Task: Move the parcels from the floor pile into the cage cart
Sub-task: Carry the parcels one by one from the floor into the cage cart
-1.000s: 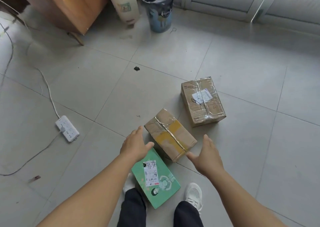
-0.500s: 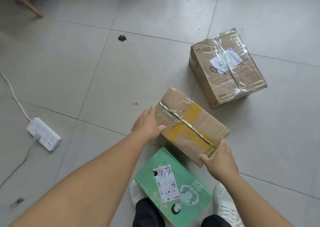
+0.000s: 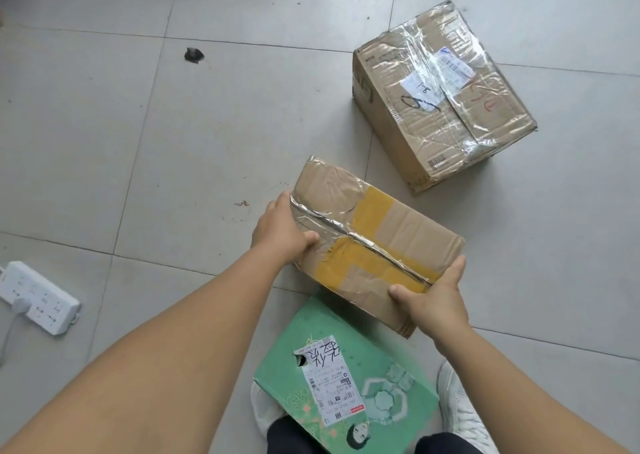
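Both hands' grip point(image 3: 281, 232) point(image 3: 437, 303) around yellow-taped parcel's point(image 3: 375, 242) opposite ends, bare tile floor point(image 3: 207, 135) leftward.

The floor point(image 3: 104, 124) is made of big grey tiles with thin lines between them. A white power strip point(image 3: 38, 297) lies on it, at the left.

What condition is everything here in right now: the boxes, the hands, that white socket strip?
Yellow-taped box: sealed, gripped at both ends.
Left hand: holds the box's left end.
Right hand: holds its near right corner.
Clear-taped box: sealed, on the floor, untouched.
Green box: shut, small hole torn beside its label.
Power strip: on the floor, one plug in.
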A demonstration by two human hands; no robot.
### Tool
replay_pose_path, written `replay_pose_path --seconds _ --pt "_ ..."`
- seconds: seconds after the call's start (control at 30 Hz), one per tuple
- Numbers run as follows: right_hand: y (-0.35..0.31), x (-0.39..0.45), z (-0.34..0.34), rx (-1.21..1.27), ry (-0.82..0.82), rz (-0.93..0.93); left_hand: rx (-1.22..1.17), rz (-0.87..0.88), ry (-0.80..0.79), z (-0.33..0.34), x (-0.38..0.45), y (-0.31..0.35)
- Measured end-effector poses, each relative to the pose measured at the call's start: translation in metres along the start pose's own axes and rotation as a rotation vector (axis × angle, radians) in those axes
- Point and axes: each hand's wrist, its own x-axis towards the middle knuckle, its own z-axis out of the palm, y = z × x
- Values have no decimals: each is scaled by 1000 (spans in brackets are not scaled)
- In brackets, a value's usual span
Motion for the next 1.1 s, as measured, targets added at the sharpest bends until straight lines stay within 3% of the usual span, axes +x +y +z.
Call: replay_pose_path --seconds 0.23,0.7,1.1 --pt "-6 -56 -64 64 19 -52 -110 15 112 -35 -82 31" --pt "-35 -210 -296 167 136 -251 -225 86 306 -125 -294 190" --pt "24 -376 -404 373 353 -381 -318 430 358 -176 -464 253"
